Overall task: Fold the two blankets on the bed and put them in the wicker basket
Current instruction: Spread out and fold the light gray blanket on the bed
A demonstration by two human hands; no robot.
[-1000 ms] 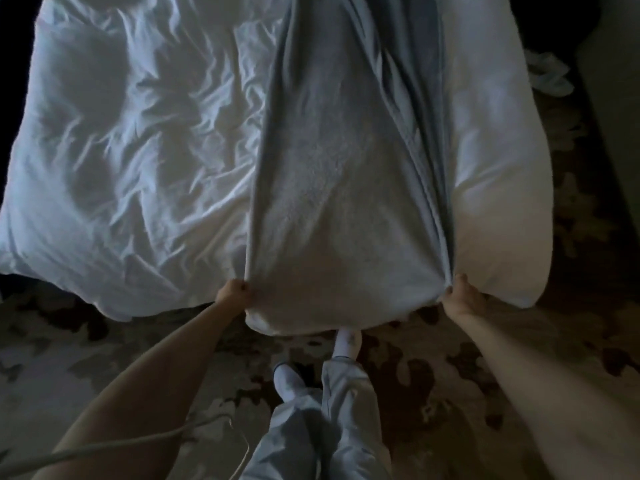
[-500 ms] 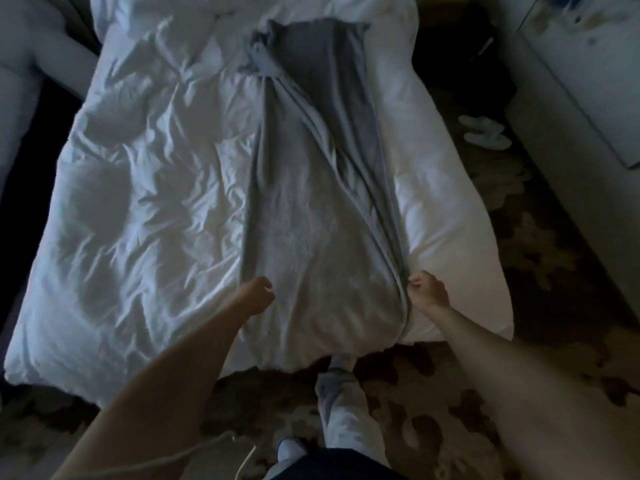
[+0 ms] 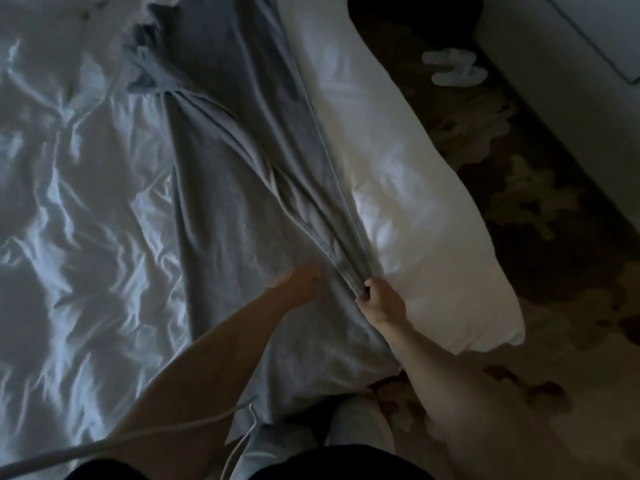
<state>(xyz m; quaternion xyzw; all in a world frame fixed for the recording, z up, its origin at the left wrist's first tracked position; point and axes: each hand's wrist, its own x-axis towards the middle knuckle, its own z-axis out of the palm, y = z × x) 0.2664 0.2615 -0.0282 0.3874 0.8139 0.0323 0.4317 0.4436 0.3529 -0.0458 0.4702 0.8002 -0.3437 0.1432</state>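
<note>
White, rumpled bed (image 3: 79,237) fills the left. One grey blanket (image 3: 235,209) lies lengthwise down it, bunched into long folds along its right edge, near end hanging over the foot. To the right, patterned carpet (image 3: 526,244) — pale slippers (image 3: 453,69) lie on it, blurred, well apart from the blanket.

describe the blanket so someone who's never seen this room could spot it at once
Start at the bed, covered by a crumpled white duvet. A long grey blanket runs lengthwise along its right half. It is the only dark cloth on the white bedding, and the right hand grips its bunched edge.
</note>
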